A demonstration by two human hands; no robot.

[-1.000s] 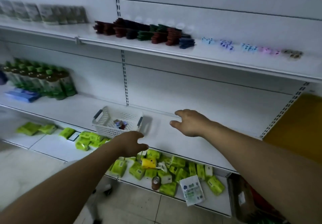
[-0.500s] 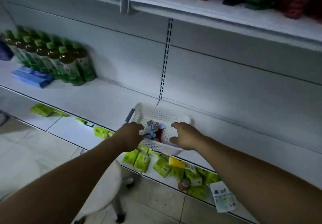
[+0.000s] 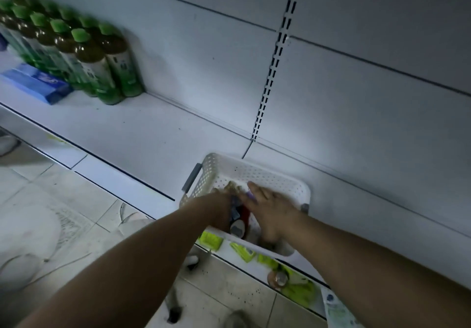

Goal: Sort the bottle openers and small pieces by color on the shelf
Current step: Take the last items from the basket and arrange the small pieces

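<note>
Both my hands are down in the white basket on the shelf.

My left hand (image 3: 220, 209) reaches in over the near-left rim of the perforated basket (image 3: 257, 172). Its fingers are buried among the contents, so I cannot tell whether they grip anything. My right hand (image 3: 274, 210) lies over the pile with its fingers stretched out, clasping nothing, and the fingertips are just beside a small purple piece (image 3: 251, 196). Between my hands sit blurred small pieces (image 3: 235, 206), blue and red among them; I cannot make out which are bottle openers. The basket stands at the front edge of the white shelf (image 3: 142, 133), its grey handle (image 3: 191, 177) to the left. Well apart to the left stand green-capped bottles (image 3: 102, 59) with a blue box (image 3: 35, 85) in front of them. Green packets (image 3: 243, 251) lie on the lower shelf beneath the basket.
</note>
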